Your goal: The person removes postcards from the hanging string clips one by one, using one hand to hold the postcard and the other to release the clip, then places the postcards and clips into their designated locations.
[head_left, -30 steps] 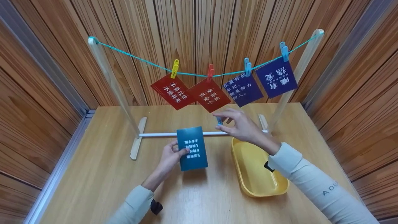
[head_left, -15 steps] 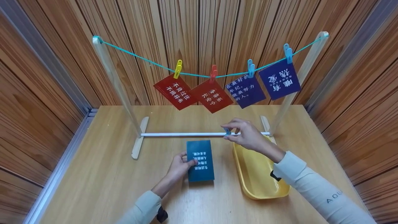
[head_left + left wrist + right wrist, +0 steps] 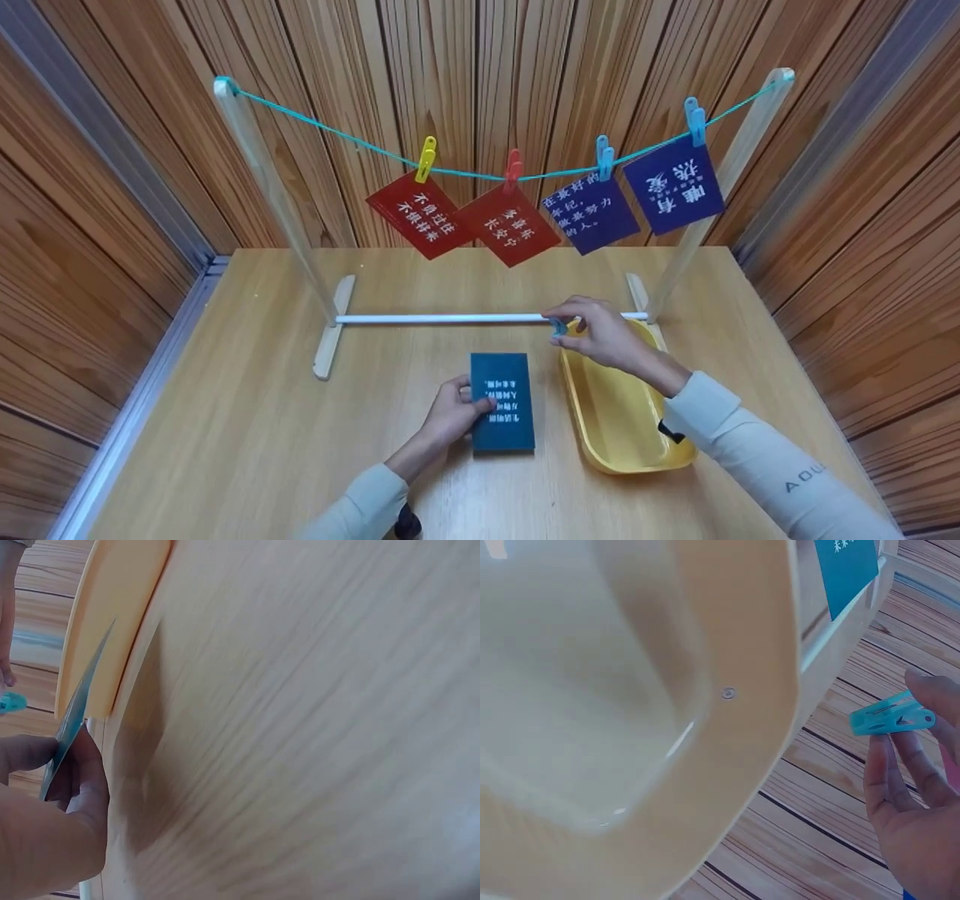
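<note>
My left hand (image 3: 452, 411) pinches a teal card (image 3: 511, 435) by its left edge, thumb on the printed face. The left wrist view shows the card (image 3: 81, 701) edge-on between thumb and fingers, tilted above the table and its shadow. Beside the basin's far end, my right hand (image 3: 600, 334) holds a light blue clothespin (image 3: 558, 328) between thumb and fingertips. That clothespin (image 3: 892, 716) shows clearly in the right wrist view. Beyond both hands, two red cards (image 3: 416, 217) and two purple cards (image 3: 592, 217) hang from a turquoise string (image 3: 315, 127).
The string runs between two wooden posts (image 3: 262, 172), joined low down by a white rod (image 3: 442, 319). Yellow, red and blue clothespins (image 3: 426, 159) grip the hung cards. A yellow basin (image 3: 574, 420) stands under the right forearm. Wood-panelled walls enclose the table (image 3: 247, 420).
Both hands have come down and nearer the body, drifting right. The teal card has moved toward the basin with the left hand; the right hand keeps its clothespin.
</note>
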### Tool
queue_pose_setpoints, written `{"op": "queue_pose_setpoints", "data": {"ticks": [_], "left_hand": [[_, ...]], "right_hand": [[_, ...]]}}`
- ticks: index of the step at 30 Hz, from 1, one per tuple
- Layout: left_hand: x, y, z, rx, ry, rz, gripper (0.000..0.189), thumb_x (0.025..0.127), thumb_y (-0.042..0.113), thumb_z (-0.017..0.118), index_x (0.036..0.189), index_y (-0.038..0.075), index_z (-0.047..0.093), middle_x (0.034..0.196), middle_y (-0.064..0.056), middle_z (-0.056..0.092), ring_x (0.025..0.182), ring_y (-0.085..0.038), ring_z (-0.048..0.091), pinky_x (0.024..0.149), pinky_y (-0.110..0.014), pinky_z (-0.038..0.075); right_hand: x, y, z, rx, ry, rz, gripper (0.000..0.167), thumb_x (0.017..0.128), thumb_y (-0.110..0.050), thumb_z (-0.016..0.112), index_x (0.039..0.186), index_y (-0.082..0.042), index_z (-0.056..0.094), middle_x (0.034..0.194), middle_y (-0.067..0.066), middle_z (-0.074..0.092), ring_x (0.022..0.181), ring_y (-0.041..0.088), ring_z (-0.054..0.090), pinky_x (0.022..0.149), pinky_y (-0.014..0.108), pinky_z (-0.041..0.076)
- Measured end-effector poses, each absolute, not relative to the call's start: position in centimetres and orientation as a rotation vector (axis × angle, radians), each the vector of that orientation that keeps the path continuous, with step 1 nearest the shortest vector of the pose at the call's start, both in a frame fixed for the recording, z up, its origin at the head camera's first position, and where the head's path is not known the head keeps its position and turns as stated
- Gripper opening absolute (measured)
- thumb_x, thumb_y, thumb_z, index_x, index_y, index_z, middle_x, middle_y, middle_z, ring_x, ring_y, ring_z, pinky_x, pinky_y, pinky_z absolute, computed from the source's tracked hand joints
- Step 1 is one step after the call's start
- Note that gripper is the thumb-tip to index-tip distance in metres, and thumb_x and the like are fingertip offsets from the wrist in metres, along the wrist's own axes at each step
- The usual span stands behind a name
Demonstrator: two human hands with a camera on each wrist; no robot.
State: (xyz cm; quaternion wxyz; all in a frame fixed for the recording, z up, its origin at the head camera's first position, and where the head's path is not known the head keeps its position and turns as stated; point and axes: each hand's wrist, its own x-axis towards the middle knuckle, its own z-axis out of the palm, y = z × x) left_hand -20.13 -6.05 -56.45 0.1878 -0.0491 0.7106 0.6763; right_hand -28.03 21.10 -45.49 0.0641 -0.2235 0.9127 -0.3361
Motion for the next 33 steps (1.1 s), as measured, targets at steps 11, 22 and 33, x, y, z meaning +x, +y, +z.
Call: {"op": "queue_pose_setpoints", "data": {"ticks": [11, 22, 33], "left_hand": [[-20.0, -5.2, -57.5, -0.126, 2.012, 1.886, 0.043, 0.101, 0.01, 0.068, 0.139, -0.001, 0.052, 0.121, -0.012, 0.077, 0.109, -0.021, 0.076, 0.101, -0.041, 0.062], [-20.3, -4.9, -57.4, -0.067, 2.315, 1.607, 0.048, 0.1, 0.016, 0.071, 0.14, -0.001, 0.05, 0.123, -0.015, 0.071, 0.107, -0.022, 0.073, 0.102, -0.049, 0.061], [-20.4, -4.5, -56.8, -0.03, 2.638, 1.091, 0.09, 0.094, 0.036, 0.079, 0.16, -0.003, 0.031, 0.136, -0.027, 0.067, 0.113, -0.035, 0.073, 0.1, -0.052, 0.061]], "right_hand": [[-27.9, 22.5, -47.1, -0.63, 2.778, -0.943, 0.033, 0.093, -0.014, 0.081, 0.123, -0.017, 0.068, 0.123, 0.007, 0.072, 0.113, 0.026, 0.065, 0.102, 0.052, 0.059], [-29.3, 24.6, -49.3, -0.76, 2.868, -0.576, 0.034, 0.091, -0.003, 0.079, 0.124, -0.003, 0.072, 0.115, 0.014, 0.075, 0.102, 0.029, 0.071, 0.092, 0.051, 0.062], [-30.1, 25.7, -51.8, -0.733, 2.864, -0.525, 0.035, 0.092, 0.01, 0.064, 0.122, -0.005, 0.072, 0.116, 0.013, 0.074, 0.099, 0.026, 0.065, 0.093, 0.048, 0.059]]}}
